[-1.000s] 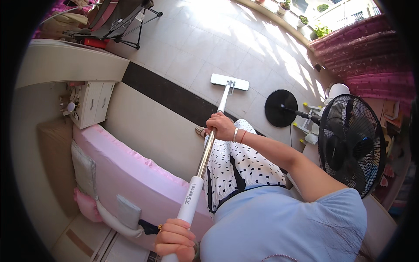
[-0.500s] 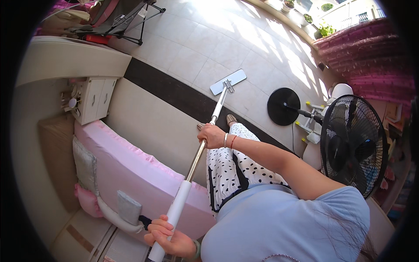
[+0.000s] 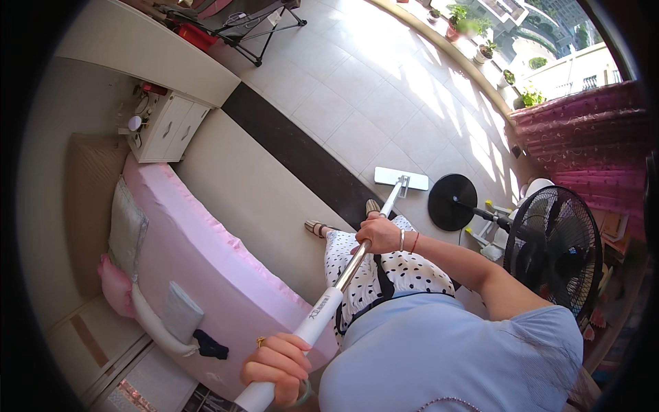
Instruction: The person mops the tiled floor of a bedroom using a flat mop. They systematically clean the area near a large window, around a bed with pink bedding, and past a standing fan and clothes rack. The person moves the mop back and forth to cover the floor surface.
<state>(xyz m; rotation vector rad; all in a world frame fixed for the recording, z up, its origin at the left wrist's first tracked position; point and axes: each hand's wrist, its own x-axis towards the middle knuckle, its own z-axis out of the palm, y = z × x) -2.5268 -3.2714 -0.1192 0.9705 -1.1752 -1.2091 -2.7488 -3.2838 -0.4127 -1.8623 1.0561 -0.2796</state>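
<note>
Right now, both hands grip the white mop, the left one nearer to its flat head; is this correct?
Not quite: in the head view, the right hand is nearer to the flat head, the left hand farther; both grip the mop.

This is a home, and the part in view looks like a bedroom. A pink, frill-edged bed (image 3: 213, 268) lies on the left, with a pink pillow (image 3: 117, 285) and a silvery cushion (image 3: 128, 223) along one side. A small white cabinet (image 3: 177, 129) stands by its far end. On the right are a black standing fan (image 3: 552, 240), a dark pink curtain (image 3: 583, 137) and potted plants (image 3: 484, 52) lining a sunny window (image 3: 549, 51) above a tiled floor (image 3: 329, 103).
</note>
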